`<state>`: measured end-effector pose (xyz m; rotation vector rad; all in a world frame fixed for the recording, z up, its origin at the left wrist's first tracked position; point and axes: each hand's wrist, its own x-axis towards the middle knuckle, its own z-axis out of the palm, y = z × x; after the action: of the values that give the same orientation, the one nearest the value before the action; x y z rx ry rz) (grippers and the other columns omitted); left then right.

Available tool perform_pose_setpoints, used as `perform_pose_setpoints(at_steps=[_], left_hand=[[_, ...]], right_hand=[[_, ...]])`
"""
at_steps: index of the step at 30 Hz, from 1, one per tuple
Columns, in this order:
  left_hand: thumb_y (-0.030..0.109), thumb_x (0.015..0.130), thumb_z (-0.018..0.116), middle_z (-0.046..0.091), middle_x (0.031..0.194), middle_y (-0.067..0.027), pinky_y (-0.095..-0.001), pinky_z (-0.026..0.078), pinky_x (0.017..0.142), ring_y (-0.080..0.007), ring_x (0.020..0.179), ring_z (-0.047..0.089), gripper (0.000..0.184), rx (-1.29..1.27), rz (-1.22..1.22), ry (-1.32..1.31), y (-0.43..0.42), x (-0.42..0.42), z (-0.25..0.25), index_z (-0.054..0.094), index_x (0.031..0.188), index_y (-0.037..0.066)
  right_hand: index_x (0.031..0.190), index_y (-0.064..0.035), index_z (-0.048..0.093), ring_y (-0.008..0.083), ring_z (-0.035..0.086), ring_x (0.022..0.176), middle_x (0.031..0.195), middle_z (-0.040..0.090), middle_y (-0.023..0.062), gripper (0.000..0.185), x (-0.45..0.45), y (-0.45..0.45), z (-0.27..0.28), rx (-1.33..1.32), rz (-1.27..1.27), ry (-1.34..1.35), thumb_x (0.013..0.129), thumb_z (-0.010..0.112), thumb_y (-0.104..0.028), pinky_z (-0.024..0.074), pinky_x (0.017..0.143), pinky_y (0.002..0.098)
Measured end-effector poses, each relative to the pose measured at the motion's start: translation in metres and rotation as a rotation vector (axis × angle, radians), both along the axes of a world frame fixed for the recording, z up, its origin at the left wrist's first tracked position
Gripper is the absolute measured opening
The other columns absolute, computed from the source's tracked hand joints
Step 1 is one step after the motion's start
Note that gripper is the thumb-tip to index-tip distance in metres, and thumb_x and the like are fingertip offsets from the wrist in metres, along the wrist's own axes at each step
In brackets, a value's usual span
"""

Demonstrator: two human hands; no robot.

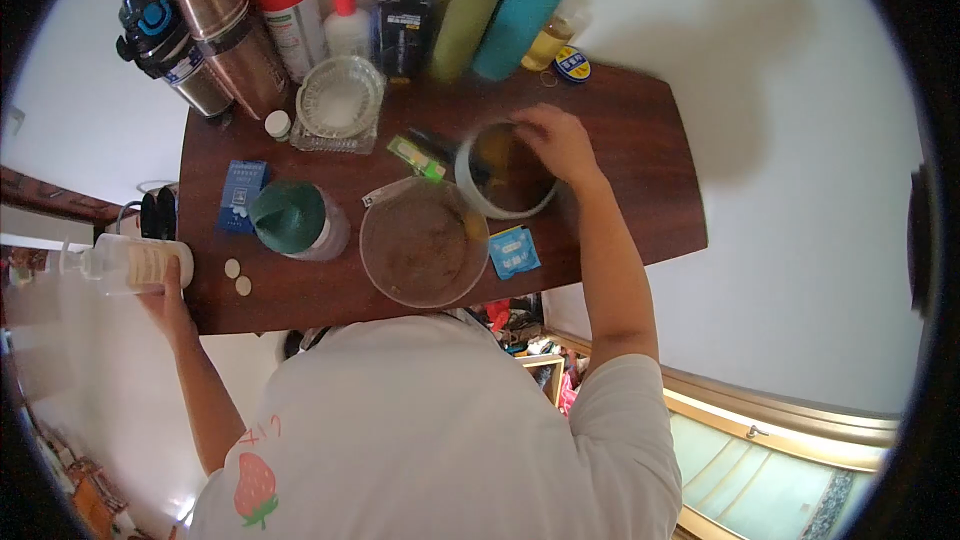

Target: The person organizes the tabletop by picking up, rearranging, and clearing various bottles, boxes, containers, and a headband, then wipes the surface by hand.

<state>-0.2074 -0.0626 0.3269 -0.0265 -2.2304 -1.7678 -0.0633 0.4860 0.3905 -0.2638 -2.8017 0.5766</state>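
Note:
At the left, off the table's edge, my left hand (172, 302) is wrapped round a clear pump bottle (118, 266) with a pale label, tilted onto its side. My right hand (556, 144) has its fingers closed at the upper right rim of a round, pale-walled container (545, 206). Its inside looks dark and brownish; what lies in it is blurred. Just left of that container is a round, see-through tub (424, 245). Below it lies a light blue sachet (515, 252), and a green and white packet (416, 156) lies to its upper left.
A dark wooden table (640, 170) stands against the wall. Along its back are a pink-copper flask (235, 40), a red-capped can (288, 15), a teal tumbler (522, 15) and a glass ashtray (340, 98). A green-lidded jar (290, 218) and a blue box (242, 196) are at the left.

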Motion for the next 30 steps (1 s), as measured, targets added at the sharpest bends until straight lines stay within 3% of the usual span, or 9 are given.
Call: perform_pose_setpoints(at_steps=[6,10,13,16,18,21,22,28,30], left_hand=[[0.012,0.079,0.070,0.047,0.126,-0.0164,-0.0346,0.039,0.096,-0.0245,0.114,0.048,0.067,0.057,0.042,0.019,0.008,0.005,0.006,0.031,0.131,-0.003],[0.014,0.078,0.072,0.046,0.125,-0.0167,-0.0348,0.038,0.097,-0.0245,0.114,0.048,0.069,0.080,0.050,-0.013,0.010,0.009,0.009,0.031,0.131,-0.001],[0.014,0.077,0.072,0.047,0.124,-0.0163,-0.0345,0.039,0.097,-0.0245,0.113,0.049,0.069,0.060,0.067,-0.015,0.012,0.009,0.011,0.031,0.131,-0.001],[0.012,0.077,0.072,0.047,0.123,-0.0159,-0.0338,0.040,0.096,-0.0241,0.112,0.049,0.070,0.026,0.051,0.005,0.013,0.007,0.012,0.030,0.131,-0.001],[0.010,0.077,0.072,0.048,0.122,-0.0157,-0.0333,0.040,0.095,-0.0237,0.111,0.050,0.070,0.002,0.050,0.027,0.012,0.007,0.009,0.030,0.131,-0.001],[0.007,0.076,0.072,0.048,0.122,-0.0157,-0.0331,0.041,0.095,-0.0233,0.112,0.049,0.070,-0.006,0.045,0.022,0.014,0.006,0.012,0.029,0.131,-0.001],[0.007,0.076,0.072,0.048,0.122,-0.0155,-0.0331,0.041,0.095,-0.0231,0.111,0.050,0.070,0.004,0.043,0.020,0.015,0.006,0.013,0.029,0.131,-0.001],[0.007,0.076,0.072,0.049,0.120,-0.0147,-0.0331,0.041,0.095,-0.0221,0.110,0.050,0.069,0.083,0.027,0.005,0.011,0.010,0.013,0.030,0.130,-0.002],[0.007,0.076,0.072,0.050,0.119,-0.0146,-0.0329,0.041,0.094,-0.0219,0.109,0.051,0.068,0.084,0.030,0.026,0.014,0.011,0.013,0.031,0.129,-0.001]], right_hand=[[0.103,-0.0044,0.062,0.0226,0.061,0.092,0.100,0.063,0.0107,0.020,0.037,0.021,0.019,-0.291,-0.376,0.146,0.084,0.060,-0.010,0.0469,0.081,0.0330],[0.100,-0.0023,0.062,0.0197,0.060,0.084,0.089,0.064,0.0110,0.019,0.107,0.064,0.002,-0.214,-0.558,0.174,0.084,0.058,-0.011,0.0449,0.077,0.0302],[0.100,-0.0040,0.063,0.0259,0.061,0.089,0.094,0.064,0.0138,0.019,0.141,0.067,0.000,-0.080,-0.706,0.046,0.083,0.058,-0.012,0.0457,0.080,0.0341],[0.100,-0.0055,0.063,0.0293,0.059,0.094,0.098,0.062,0.0136,0.020,0.128,0.038,0.010,0.521,-0.780,0.087,0.081,0.060,-0.014,0.0462,0.082,0.0367],[0.101,-0.0067,0.063,0.0306,0.058,0.097,0.100,0.061,0.0131,0.023,0.094,0.005,0.033,0.515,-0.654,0.253,0.080,0.062,-0.015,0.0461,0.084,0.0386],[0.102,-0.0080,0.063,0.0306,0.058,0.098,0.101,0.061,0.0122,0.025,0.039,-0.053,0.042,0.008,-0.270,0.068,0.079,0.064,-0.018,0.0460,0.085,0.0390],[0.102,-0.0098,0.063,0.0302,0.058,0.098,0.101,0.062,0.0115,0.028,0.024,-0.055,0.019,0.056,-0.140,0.035,0.078,0.065,-0.024,0.0470,0.083,0.0384],[0.098,-0.0099,0.064,0.0314,0.059,0.093,0.100,0.062,0.0143,0.029,-0.018,-0.095,0.017,0.019,-0.167,-0.325,0.075,0.066,-0.028,0.0474,0.076,0.0403],[0.097,-0.0076,0.064,0.0317,0.062,0.083,0.086,0.064,0.0146,0.030,-0.005,-0.085,0.022,0.101,-0.255,-0.097,0.073,0.066,-0.024,0.0480,0.071,0.0393]])
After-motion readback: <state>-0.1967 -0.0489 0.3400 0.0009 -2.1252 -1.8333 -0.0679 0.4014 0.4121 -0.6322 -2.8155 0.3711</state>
